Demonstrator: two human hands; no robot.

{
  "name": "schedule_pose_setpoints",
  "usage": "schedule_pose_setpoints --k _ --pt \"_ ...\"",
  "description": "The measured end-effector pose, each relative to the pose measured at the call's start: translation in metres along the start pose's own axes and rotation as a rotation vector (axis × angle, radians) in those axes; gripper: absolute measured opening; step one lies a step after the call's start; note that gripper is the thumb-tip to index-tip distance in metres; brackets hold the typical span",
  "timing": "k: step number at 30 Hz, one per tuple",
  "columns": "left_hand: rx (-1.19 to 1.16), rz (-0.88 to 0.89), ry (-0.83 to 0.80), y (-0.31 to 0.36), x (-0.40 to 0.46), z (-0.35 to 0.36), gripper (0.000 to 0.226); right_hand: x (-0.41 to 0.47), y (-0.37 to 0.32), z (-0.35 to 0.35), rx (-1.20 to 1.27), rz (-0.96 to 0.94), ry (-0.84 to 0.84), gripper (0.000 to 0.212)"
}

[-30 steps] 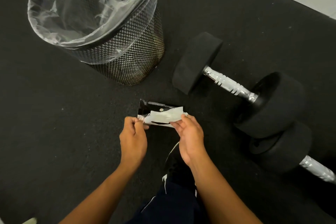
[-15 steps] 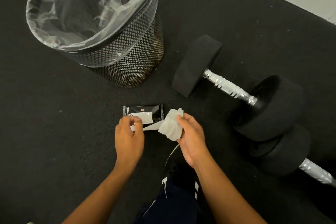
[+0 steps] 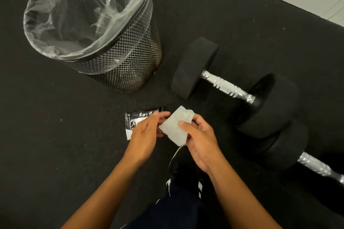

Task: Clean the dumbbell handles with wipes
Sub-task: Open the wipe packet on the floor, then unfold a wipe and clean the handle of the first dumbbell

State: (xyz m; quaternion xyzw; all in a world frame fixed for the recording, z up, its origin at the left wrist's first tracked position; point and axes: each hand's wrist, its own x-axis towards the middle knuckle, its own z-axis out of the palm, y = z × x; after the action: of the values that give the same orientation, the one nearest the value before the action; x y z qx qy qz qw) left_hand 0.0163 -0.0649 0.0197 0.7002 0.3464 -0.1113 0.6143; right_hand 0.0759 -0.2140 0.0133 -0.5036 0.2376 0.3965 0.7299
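Holding folded wipe (image 3: 176,128) between right hand (image 3: 200,136) and left hand (image 3: 146,134), now pulled free of packet (image 3: 133,121) on floor; nearest dumbbell handle (image 3: 226,86) untouched, ready for wiping.

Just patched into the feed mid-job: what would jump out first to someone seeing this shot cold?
The white wipe at centre, pinched by the right hand with the left hand touching its edge, above the black wipe packet on the floor. To the right lie two black dumbbells; the nearer one's chrome handle is bare. A lined mesh bin stands at upper left.
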Motion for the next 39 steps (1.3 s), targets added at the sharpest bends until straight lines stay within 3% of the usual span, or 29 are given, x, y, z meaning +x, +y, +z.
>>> schedule_pose_setpoints --k 3,5,7,16,22,28,33,39 --pt "-0.115 0.022 -0.142 0.026 -0.010 0.007 0.035 -0.014 -0.012 -0.006 0.001 -0.037 0.001 0.039" --pt "-0.086 0.129 -0.113 0.035 -0.014 0.016 0.011 -0.023 -0.021 -0.011 0.010 -0.063 0.007 0.040" --pt "-0.103 0.170 -0.069 0.042 -0.015 0.022 0.004 -0.032 -0.033 -0.017 0.055 -0.096 0.017 0.036" --pt "-0.101 0.238 -0.181 0.099 -0.031 0.043 0.005 -0.076 -0.087 -0.040 0.074 -0.236 0.103 0.022" --pt "0.042 0.231 -0.430 0.147 -0.048 0.053 0.032 -0.109 -0.124 -0.043 0.058 -0.303 0.076 0.023" --pt "-0.060 0.232 -0.530 0.194 -0.066 0.071 0.033 -0.145 -0.146 -0.042 0.088 -0.350 -0.066 0.030" --pt "-0.010 0.230 -0.663 0.229 -0.085 0.090 0.035 -0.181 -0.185 -0.061 -0.192 -0.414 -0.022 0.028" --pt "0.145 0.279 -0.729 0.258 -0.114 0.132 0.018 -0.246 -0.228 -0.112 -0.575 -0.512 0.114 0.019"
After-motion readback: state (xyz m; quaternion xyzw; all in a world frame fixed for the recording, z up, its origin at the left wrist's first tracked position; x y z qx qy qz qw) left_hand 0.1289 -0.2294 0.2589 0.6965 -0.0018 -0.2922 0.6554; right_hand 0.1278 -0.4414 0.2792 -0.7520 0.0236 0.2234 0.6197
